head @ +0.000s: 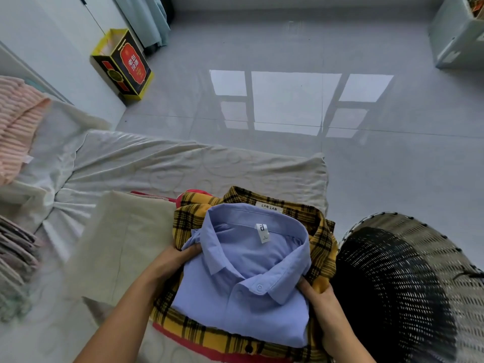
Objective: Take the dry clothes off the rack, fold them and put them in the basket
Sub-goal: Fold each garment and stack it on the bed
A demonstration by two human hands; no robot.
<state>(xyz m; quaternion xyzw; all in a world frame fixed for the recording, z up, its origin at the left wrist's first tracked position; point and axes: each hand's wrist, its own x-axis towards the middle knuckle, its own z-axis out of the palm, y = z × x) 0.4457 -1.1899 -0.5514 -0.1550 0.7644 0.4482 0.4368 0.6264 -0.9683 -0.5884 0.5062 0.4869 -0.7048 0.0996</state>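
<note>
Folded smooth blue shirt (251, 284) atop yellow plaid shirt (188, 218), beside perforated basket (419, 244)

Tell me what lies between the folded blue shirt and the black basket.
In the head view, the edge of the yellow plaid shirt sticks out from under the blue shirt toward the black basket, and the right hand grips there.

We see a smooth blue cloth shirt (251, 260) on yellow plaid flannel (322, 247). The perforated plastic basket (408, 279) looks matt; the tile floor (288, 48) is glossy.
</note>
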